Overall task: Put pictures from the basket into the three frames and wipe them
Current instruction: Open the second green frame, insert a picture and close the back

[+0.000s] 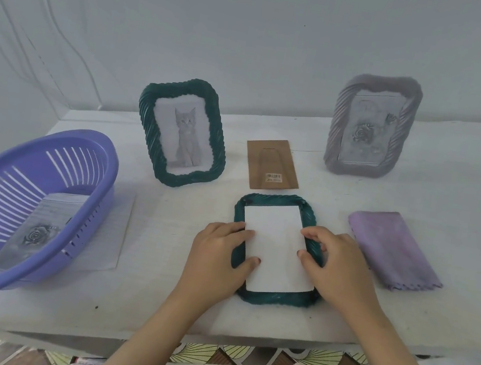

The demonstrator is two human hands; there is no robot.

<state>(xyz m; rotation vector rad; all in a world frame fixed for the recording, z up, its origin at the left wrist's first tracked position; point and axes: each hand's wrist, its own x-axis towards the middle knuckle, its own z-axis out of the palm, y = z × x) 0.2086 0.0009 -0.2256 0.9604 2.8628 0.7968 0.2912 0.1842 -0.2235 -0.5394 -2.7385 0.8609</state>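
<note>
We find the left hand (221, 251) and right hand (338, 264) pressing open-fingered on the picture (276, 245) inside the face-down frame (270, 299). We advise seating all 4 corners flush.

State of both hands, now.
Left hand: open, pressing the white rectangular paper sheet into the flat dark green ridged frame.
Right hand: open, pressing the same sheet.

- Flat frame (273, 299): dark green, rope-twist ribbing noted; plain white sheet (273, 251) seen within.
- Behind-left of it, green standing frame (146, 122): same green; kitten print (185, 135) grey on white.
- Behind-right, grey-lilac standing frame (341, 116): ribbed; rose picture (365, 133) grey.
- Directly behind: brown backing board (271, 162).
- Right: mottled lilac cloth (390, 249).
- Left: violet-blue slotted basket (90, 141).
</note>
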